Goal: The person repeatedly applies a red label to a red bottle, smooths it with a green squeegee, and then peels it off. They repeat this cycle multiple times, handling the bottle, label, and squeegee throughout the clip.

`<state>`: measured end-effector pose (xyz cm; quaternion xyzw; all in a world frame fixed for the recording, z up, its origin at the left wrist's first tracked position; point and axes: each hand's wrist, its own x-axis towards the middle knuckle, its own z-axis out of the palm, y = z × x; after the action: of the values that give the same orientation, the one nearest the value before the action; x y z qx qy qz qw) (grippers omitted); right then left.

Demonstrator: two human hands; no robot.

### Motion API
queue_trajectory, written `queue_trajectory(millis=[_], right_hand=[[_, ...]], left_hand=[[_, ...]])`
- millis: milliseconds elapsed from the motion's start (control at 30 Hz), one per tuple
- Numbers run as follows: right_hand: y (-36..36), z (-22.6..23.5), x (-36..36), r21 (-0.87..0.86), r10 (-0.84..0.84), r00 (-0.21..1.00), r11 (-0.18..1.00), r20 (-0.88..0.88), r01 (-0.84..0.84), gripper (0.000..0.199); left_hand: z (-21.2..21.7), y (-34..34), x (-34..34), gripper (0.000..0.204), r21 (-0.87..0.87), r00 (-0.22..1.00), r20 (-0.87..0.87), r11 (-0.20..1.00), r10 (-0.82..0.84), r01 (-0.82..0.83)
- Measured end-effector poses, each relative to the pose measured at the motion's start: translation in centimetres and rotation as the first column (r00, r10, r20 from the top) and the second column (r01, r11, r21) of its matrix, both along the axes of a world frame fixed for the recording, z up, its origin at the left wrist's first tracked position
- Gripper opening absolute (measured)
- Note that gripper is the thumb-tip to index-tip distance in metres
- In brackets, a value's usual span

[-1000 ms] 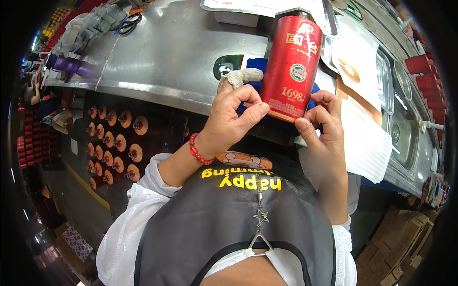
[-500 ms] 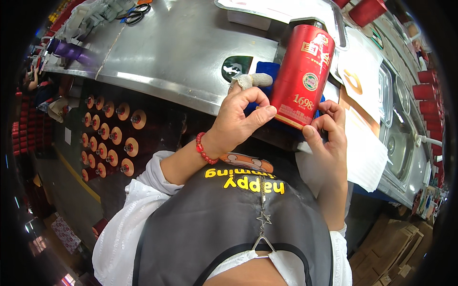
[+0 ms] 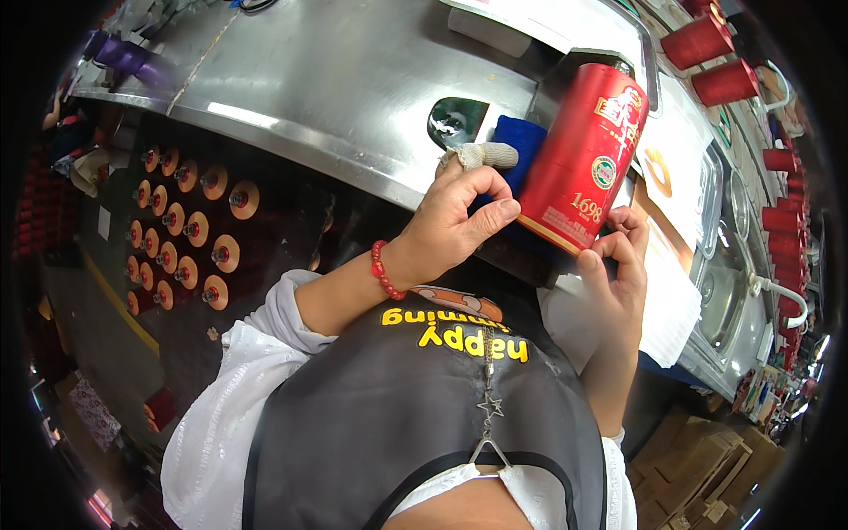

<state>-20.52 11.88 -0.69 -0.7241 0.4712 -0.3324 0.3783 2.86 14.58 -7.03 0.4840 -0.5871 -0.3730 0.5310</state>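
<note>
A red cylindrical bottle with gold print and a gold rim lies tilted on a dark stand, its neck end away from me. My left hand is at the left corner of its base rim, thumb and curled finger closed there. A knitted finger sleeve covers one stretched left finger, beside a blue cloth under the bottle. At the right corner of the base, my right hand has its thumb and bent fingers pressed to the edge. Whether a thin film or label is pinched there cannot be made out.
The steel counter runs along the far side, with a dark green piece near the bottle. White papers and a sink are to the right. Several red bottles stand beyond. Round cream-coloured tops with red centres are low at left.
The whole view has turned a little, so the counter and racks appear shifted. Both hands stay at the bottle's base rim; little else visibly differs.
</note>
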Motion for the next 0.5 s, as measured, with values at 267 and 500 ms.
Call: queue_trajectory(millis=[267,500], right_hand=[[-0.3,-0.5,-0.3,-0.013,0.032,0.999,0.999,0.005,-0.032,0.034],[-0.4,-0.7,-0.6,-0.026,0.061,0.998,0.998,-0.022,-0.061,0.033]], left_hand=[[-0.1,2.7,-0.7,0.056,-0.446,0.972,0.185,0.894,0.145,-0.048],[-2.6,3.0,-0.6,0.060,-0.356,0.964,0.223,0.933,0.148,-0.060]])
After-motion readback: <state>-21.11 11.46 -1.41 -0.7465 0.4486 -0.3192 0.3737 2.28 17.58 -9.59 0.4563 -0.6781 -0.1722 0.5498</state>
